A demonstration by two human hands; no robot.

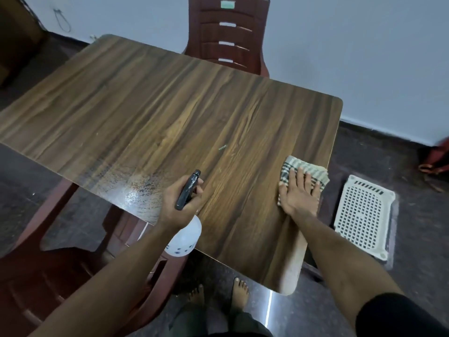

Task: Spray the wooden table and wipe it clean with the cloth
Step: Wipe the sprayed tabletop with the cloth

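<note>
Fingers of the left hand (pixel 178 203) wrap a spray bottle (pixel 185 233), hiding its neck; only the black nozzle and white belly show, low centre. Right hand (pixel 298 190) lies flat, fingers spread, on a striped cloth (pixel 306 170) near the right edge of the table (pixel 150 105). Wet sheen lies left of the bottle. Chair (pixel 228 32) at top is cut off; a white basket (pixel 364 215) lies on the floor, right.
</note>
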